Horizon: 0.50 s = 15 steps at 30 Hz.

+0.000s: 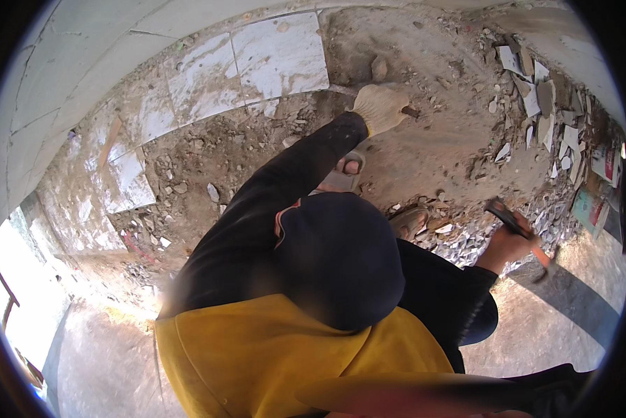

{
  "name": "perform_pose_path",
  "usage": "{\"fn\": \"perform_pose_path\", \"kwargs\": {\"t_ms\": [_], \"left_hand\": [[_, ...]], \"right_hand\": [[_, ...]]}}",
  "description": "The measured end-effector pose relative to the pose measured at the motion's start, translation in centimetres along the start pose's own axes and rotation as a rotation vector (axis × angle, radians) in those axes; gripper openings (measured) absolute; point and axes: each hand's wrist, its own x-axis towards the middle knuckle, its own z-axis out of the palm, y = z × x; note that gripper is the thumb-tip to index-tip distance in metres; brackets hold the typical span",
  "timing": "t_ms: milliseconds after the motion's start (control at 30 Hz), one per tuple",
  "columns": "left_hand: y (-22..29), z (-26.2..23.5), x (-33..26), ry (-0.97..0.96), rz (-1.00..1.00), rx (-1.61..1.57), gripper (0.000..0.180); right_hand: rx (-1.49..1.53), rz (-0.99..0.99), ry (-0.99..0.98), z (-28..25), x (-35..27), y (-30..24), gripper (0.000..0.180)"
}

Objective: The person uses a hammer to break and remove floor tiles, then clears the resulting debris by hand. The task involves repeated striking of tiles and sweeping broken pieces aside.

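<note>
Rubble-strewn floor [459,153] spreads ahead. Nearest, right hand [509,244] is clenched on a hammer [518,230] over tile shards [466,244]. Farther, gloved left hand [379,108] grips a chisel [410,111] on bare mortar; intact tiles [271,59] edge the wall beyond.

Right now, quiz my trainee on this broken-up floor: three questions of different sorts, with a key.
1. True or false: the co-worker's gloved hand holds the hammer.
2. What lies piled along the picture's right side? A) broken tile pieces B) buckets C) ladders
3. Fill in: the co-worker wears a ____ vest over black sleeves.
Key: 1 false, the bare hand holds it; 2 A; 3 yellow.
</note>
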Motion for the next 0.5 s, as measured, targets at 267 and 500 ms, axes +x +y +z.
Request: {"fn": "perform_pose_path", "kwargs": {"t_ms": [267,500], "left_hand": [[0.0,0.0,-0.2,0.055,0.024,0.031,0.018],[-0.1,0.1,-0.3,0.051,0.028,-0.007,0.018]], "right_hand": [[-0.171,0.812,-0.608,-3.3,-3.3,5.1,0.036],[0.038,-0.015,0.143,-3.2,7.0,-7.4,0.049]]}}
